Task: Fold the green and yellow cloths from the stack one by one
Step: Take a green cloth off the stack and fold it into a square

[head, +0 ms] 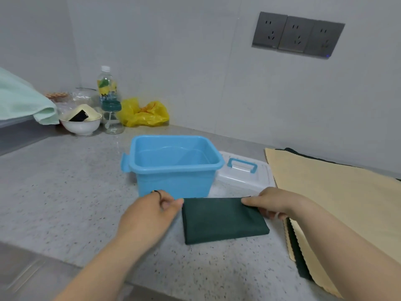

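A dark green cloth (223, 219), folded into a thick rectangle, lies on the speckled counter just in front of a blue tub. My left hand (152, 210) pinches its far left corner. My right hand (270, 204) grips its right edge, thumb on top and fingers tucked under. At the right lies the stack of cloths (338, 203): a pale yellow cloth spread flat on top, with dark green edges showing beneath it along the near and far sides.
An empty blue plastic tub (173, 168) stands mid-counter, its clear lid (245, 172) with a blue handle lying beside it. At the back left stand a white bowl (81, 124), a drink bottle (106, 85), a glass jar (112, 118), a yellow bag (143, 114) and a mint towel (23, 101).
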